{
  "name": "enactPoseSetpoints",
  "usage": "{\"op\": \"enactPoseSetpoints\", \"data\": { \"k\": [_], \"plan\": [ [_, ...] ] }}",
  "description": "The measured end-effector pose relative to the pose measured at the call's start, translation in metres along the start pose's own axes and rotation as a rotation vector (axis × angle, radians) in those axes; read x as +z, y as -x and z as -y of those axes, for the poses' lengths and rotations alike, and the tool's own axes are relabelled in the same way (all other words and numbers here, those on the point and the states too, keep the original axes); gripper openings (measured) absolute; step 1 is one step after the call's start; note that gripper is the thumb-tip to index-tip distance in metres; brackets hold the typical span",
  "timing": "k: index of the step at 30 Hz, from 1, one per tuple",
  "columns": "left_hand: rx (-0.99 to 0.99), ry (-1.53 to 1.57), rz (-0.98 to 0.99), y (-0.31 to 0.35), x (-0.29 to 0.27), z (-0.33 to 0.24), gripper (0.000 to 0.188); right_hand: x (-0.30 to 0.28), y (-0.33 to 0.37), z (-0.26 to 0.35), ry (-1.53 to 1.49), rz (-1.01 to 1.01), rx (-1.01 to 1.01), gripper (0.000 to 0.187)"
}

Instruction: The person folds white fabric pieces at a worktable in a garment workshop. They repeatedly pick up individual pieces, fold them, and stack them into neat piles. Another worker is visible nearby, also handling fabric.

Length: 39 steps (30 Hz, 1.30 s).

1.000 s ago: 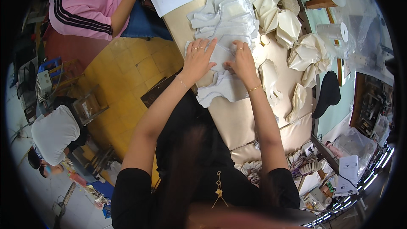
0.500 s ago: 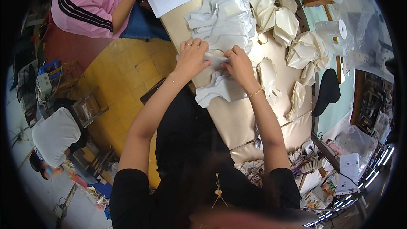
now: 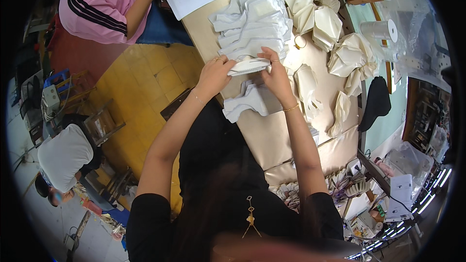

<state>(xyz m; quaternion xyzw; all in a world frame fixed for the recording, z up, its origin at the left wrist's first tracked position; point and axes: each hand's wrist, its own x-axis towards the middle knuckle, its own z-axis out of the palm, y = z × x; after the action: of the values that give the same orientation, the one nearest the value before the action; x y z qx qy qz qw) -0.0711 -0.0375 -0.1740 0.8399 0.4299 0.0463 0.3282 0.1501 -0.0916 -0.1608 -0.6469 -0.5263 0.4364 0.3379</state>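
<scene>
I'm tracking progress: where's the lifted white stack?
Head view, upper middle: the white stack is held between the left hand and right hand, near the pale pile.

Beige table [image 3: 264,143], grey pieces [image 3: 255,31], cream bundles [image 3: 326,31]

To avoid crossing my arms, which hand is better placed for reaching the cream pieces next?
Probably the right hand: it is nearer the cream pieces, with the left hand farther away. Both hold the pale stack, so the right would release first.
</scene>
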Motion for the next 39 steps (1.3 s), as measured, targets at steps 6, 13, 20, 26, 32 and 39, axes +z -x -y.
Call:
{"op": "enactPoseSetpoints", "data": {
  "k": [6,13,20,26,32,39],
  "plan": [
    [-0.288,0.987,0.374,0.017,-0.040,-0.021,0.045,-0.035,0.008,0.050,-0.219,0.068,0.052,0.048],
    [-0.084,1.390,0.711,0.058,-0.078,-0.063,0.031,-0.055,0.035,0.108,-0.163,0.203,-0.078,0.040],
    [-0.164,1.526,0.767,0.080,-0.094,-0.084,0.033,-0.074,0.061,0.126,-0.270,0.200,0.017,0.069],
    [-0.157,1.534,0.782,0.090,-0.101,-0.086,0.043,-0.084,0.089,0.130,-0.418,0.159,0.225,0.077],
    [-0.109,1.608,0.787,0.092,-0.100,-0.094,0.044,-0.083,0.102,0.131,-0.527,0.093,0.189,0.071],
    [-0.078,1.654,0.793,0.093,-0.101,-0.101,0.044,-0.087,0.106,0.135,-0.533,0.064,0.182,0.066]
  ]
}}
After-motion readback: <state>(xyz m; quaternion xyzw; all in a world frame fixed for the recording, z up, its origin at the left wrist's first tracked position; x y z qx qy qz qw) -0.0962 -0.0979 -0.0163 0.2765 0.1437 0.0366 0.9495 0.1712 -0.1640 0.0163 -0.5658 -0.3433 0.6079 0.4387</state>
